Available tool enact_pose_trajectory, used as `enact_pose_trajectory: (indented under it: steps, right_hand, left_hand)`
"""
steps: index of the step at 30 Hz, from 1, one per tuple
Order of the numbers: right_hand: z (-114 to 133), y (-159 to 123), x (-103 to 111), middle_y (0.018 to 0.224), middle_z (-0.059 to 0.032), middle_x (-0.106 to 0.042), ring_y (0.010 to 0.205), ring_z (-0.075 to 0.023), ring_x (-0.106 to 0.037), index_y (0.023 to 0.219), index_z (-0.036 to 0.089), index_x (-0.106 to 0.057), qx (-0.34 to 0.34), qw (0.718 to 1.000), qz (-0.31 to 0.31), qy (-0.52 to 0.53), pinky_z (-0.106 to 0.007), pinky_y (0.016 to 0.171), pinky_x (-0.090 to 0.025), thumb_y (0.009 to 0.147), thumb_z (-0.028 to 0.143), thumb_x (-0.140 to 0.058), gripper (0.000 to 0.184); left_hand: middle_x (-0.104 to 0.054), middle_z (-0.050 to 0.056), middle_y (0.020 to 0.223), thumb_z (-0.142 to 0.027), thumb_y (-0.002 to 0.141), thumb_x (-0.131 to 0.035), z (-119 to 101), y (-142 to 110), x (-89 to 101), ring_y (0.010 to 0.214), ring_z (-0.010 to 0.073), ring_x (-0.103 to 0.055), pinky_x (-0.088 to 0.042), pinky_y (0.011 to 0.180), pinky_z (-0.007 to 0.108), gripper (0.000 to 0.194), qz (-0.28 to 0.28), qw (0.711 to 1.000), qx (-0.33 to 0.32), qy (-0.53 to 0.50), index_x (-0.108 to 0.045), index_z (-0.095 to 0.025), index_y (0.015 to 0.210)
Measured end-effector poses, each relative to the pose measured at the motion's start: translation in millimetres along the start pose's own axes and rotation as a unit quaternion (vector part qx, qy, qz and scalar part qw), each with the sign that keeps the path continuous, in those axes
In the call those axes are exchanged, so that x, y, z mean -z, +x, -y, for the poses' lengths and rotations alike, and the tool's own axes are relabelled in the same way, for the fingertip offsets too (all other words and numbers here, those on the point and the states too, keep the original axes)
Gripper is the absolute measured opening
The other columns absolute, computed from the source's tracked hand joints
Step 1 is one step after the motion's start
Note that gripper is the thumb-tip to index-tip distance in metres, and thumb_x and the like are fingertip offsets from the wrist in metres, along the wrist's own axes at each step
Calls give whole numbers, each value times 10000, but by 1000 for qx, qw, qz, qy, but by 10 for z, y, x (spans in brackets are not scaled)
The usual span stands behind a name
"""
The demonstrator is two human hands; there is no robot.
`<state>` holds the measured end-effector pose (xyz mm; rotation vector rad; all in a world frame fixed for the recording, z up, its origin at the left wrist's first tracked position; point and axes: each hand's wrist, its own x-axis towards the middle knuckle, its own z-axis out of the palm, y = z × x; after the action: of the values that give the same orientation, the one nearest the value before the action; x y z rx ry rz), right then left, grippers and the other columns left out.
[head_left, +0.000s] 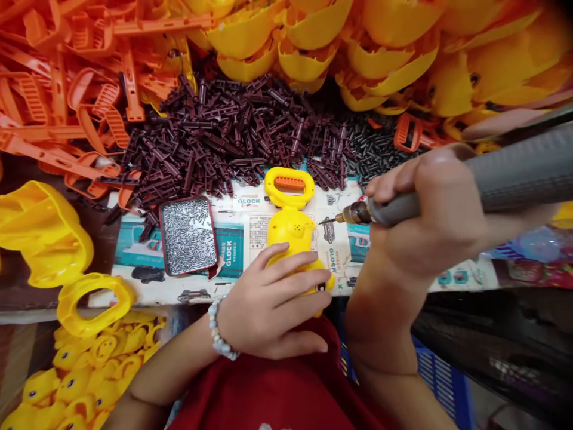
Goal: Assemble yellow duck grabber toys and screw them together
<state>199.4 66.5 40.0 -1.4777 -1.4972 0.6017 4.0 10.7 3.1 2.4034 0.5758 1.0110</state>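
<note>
Head view looks down on both hands at work over a printed carton sheet (244,239). The left hand (268,304), a beaded bracelet (219,329) at its wrist, lies with its fingers spread over the lower part of a yellow plastic toy (290,233), pinning it flat to the sheet. The right hand (430,221) is closed tightly around the grey grip of a rotary drill (394,209), and its fine drill bit (328,221) points left at the toy's side. The tip is at the yellow surface or just short of it; from here I cannot tell whether it has gone in.

So far, the toy has a yellow ring handle (289,187) with an orange insert (289,183) joined at the end away from the left hand. Much remains loose: beyond the fingertips lies a heap of dark maroon plastic pins (224,125), with orange plastic frames (58,101) and hollow yellow shells (313,54) farther off. A red-rimmed tray of small silver screws (188,236) sits just beyond the left hand. Left of that hand are another yellow shell (40,233) and a loose yellow ring (94,304), with a pile of small yellow parts (89,370) nearer the body.
</note>
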Motion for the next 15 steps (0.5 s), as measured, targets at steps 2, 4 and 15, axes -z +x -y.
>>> enact_pose_trajectory:
  steps: [2, 4, 15]
  right_hand:
    - [-2, 8, -70, 690, -6, -386, 683, -172, -593, 1061, 185, -479, -2, 1000, -9, -3, -248, 531, -522, 943, 485, -471, 323]
    - [16, -23, -173, 678, 3, -384, 654, -163, -586, 1051, 189, -472, 2, 999, -44, 4, -236, 516, -511, 932, 433, -494, 273]
    - [92, -46, -504, 646, 53, -469, 449, -79, -455, 956, 188, -492, 124, 926, -255, 249, -201, 471, -443, 775, 83, -548, 216]
  left_hand:
    - [-676, 82, 1105, -496, 854, -521, 25, 28, -80, 1155, 230, -537, -257, 1087, 395, 394, 16, 1000, 1, 5, -601, -150, 1025]
    - [-679, 69, 1103, -489, 855, -520, 51, 46, -146, 1123, 217, -554, -260, 1082, 382, 377, 14, 1000, 16, -2, -602, -160, 1021]
    - [-710, 51, 1034, -397, 825, -564, 90, -25, -237, 1085, 185, -583, -275, 1090, 352, 279, -51, 998, 26, -38, -630, -162, 961]
